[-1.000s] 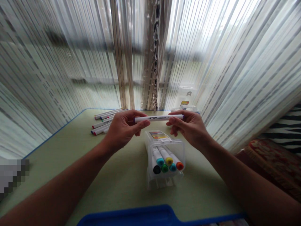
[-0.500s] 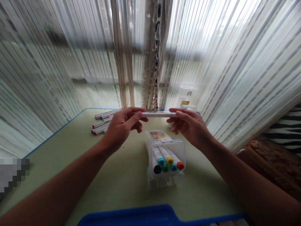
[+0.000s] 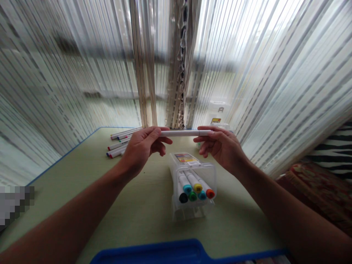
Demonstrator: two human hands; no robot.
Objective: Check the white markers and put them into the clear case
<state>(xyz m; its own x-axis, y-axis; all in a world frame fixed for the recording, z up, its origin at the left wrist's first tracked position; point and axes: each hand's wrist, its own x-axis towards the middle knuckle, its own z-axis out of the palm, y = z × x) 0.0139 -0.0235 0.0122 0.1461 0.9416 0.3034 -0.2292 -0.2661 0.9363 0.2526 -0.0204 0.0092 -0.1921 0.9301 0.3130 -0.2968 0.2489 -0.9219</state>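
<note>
A white marker pen (image 3: 180, 133) lies level between my two hands, above the table. My left hand (image 3: 147, 141) pinches its left end between thumb and fingers. The right end is pinched by my right hand (image 3: 220, 143). Both ends are partly covered by fingers, so any cap colour is hidden. Below the marker stands a clear plastic case (image 3: 176, 176), its open end facing me. Several white markers with coloured caps lie inside, among them a yellow cap (image 3: 198, 187), an orange cap (image 3: 210, 193) and a black cap (image 3: 183, 198).
Left of my left hand, several white markers (image 3: 117, 151) lie loose on the pale green table (image 3: 132, 216). Another clear container (image 3: 219, 114) stands at the back right, before striped string curtains (image 3: 110, 66). A blue tray edge (image 3: 148, 253) borders the front.
My left thumb has slid a little left along the marker, and the right thumb a little right. More of the marker shows now. The case stays in place.
</note>
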